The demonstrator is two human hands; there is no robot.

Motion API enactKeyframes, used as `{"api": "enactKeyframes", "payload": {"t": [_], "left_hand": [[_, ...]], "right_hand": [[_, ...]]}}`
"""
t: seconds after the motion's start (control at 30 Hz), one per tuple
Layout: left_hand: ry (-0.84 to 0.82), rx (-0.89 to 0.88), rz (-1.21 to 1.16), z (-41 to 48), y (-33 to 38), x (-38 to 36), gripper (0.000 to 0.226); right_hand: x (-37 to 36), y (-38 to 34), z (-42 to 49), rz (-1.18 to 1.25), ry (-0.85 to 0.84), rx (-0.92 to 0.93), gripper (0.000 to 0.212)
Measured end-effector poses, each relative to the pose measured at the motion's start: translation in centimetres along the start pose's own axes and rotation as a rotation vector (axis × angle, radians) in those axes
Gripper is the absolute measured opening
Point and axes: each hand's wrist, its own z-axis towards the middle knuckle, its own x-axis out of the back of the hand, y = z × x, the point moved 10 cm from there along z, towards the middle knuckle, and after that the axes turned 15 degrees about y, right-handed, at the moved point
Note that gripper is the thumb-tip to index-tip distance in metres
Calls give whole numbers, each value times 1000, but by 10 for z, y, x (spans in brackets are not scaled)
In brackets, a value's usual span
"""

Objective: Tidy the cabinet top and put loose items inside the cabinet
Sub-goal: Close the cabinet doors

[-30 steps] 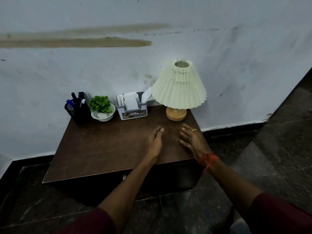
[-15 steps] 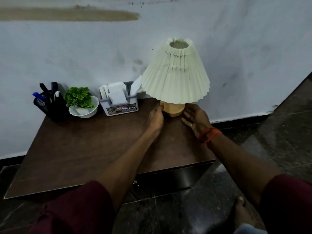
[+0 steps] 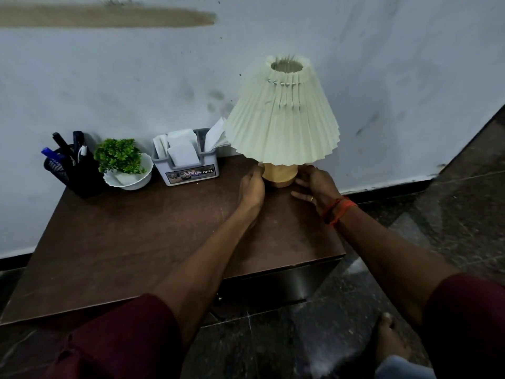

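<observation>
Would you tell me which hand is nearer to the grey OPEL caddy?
Left. The left hand lies between caddy and lamp base; the right hand is beyond the base.

Scuffed white wall (image 3: 109, 77) across the back, with a long brown smear (image 3: 109, 16) high on its left, dark smudges (image 3: 216, 99) near its middle, black skirting (image 3: 388, 190) along its foot, and dark glossy floor tiles (image 3: 451, 228) spreading from its base.

Matt dark wood-look surface (image 3: 142, 236); pleated paper-like lampshade (image 3: 284, 119) on a smooth wooden base (image 3: 278, 175); glossy stone floor (image 3: 451, 214).
</observation>
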Motion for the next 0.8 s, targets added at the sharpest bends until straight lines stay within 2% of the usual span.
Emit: {"api": "enactKeyframes", "payload": {"t": [0.13, 0.27, 0.4, 0.6, 0.7, 0.8], "left_hand": [[17, 12, -24, -6, -4, 1, 49], [40, 54, -26, -8, -11, 2, 71], [25, 70, -71, -3, -20, -1, 82], [-54, 80, -128, -4, -24, -6, 71], [-93, 83, -130, -8, -25, -6, 56], [-81, 103, -134, -8, -31, -1, 60]], "right_hand": [[3, 1, 0, -25, 16, -2, 22], [3, 3, 0, -15, 20, -10, 20], [3, 3, 1, -14, 21, -1, 18], [5, 4, -2, -4, 21, -13, 19], [6, 6, -8, 13, 19, -30, 22], [6, 7, -15, 32, 12, -40, 28]]}}
